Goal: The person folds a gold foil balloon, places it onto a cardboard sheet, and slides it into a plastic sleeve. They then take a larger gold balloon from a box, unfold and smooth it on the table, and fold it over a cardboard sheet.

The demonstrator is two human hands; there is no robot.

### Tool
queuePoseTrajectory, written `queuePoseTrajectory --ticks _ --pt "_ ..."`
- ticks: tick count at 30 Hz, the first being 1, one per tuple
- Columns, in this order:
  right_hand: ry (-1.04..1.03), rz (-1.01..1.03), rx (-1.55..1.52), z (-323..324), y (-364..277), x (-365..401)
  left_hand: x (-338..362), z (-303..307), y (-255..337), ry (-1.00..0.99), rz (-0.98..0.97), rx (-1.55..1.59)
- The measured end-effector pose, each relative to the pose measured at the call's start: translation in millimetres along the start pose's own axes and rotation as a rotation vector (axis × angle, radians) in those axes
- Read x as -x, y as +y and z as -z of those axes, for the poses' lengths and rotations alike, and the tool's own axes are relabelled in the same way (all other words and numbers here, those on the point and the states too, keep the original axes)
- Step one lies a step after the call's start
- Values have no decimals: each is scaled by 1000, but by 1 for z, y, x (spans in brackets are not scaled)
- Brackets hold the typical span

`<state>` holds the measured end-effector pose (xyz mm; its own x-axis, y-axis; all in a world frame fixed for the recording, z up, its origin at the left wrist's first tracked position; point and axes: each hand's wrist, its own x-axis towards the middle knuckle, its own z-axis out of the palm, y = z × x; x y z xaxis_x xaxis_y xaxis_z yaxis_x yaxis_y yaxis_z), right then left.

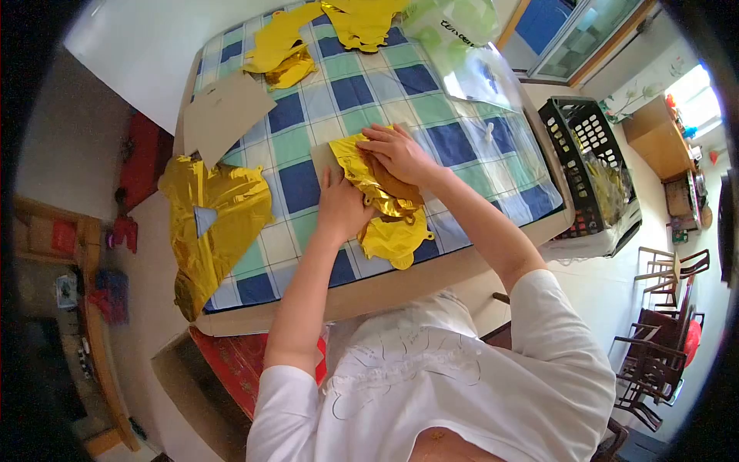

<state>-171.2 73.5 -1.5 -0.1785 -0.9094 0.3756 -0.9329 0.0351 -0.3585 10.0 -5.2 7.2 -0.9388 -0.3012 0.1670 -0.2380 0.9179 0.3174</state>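
Observation:
A crumpled gold foil sheet [381, 196] lies over a piece of cardboard [322, 159] near the table's front edge. My left hand [341, 204] rests on the foil's left side and the cardboard, fingers pointing away from me, partly spread. Flat across the foil's upper right part lies my right hand [398, 154], its fingers stretched to the left. Below both hands, a lower flap of foil with small rounded tabs hangs toward the edge. A brownish patch shows under my right palm.
Another gold foil piece [215, 223] drapes over the table's left side, beside a cardboard sheet [227, 115]. More foil [285, 46] lies at the far edge, near a clear plastic bag [481, 73]. A black crate [589, 165] stands to the right of the checked tablecloth [296, 146].

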Motion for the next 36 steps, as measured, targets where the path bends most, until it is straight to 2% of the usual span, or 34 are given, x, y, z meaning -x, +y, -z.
queuePoseTrajectory --ticks 4,7,10,14,17,20,24,27,29,30,33,36 --pt "35 3 -30 -2 -1 8 1 -2 -4 21 -18 13" --pt "61 15 -24 -3 0 8 3 3 -16 -39 45 80" --pt "74 16 -32 -3 -1 9 12 5 -41 208 42 38" --pt "81 30 -20 -3 -2 8 3 22 -56 135 189 47" --pt "33 -6 -31 1 -4 9 -26 31 -46 290 235 117" --pt "18 -29 -11 0 -4 9 -43 5 -30 333 29 65" --pt "24 -45 -59 4 -8 7 -33 -16 -14 87 117 -54" --pt "102 -52 -197 -3 4 9 -28 -18 -15 127 91 -99" --pt "409 -247 -510 -4 18 10 -25 -18 -13 108 109 -74" --pt "488 -508 -608 12 5 11 -28 -16 -12 105 115 -64" --pt "359 -680 -392 26 16 22 -28 -17 -12 105 129 -67" --pt "214 -696 -318 32 6 23 -28 -16 -13 96 119 -73"
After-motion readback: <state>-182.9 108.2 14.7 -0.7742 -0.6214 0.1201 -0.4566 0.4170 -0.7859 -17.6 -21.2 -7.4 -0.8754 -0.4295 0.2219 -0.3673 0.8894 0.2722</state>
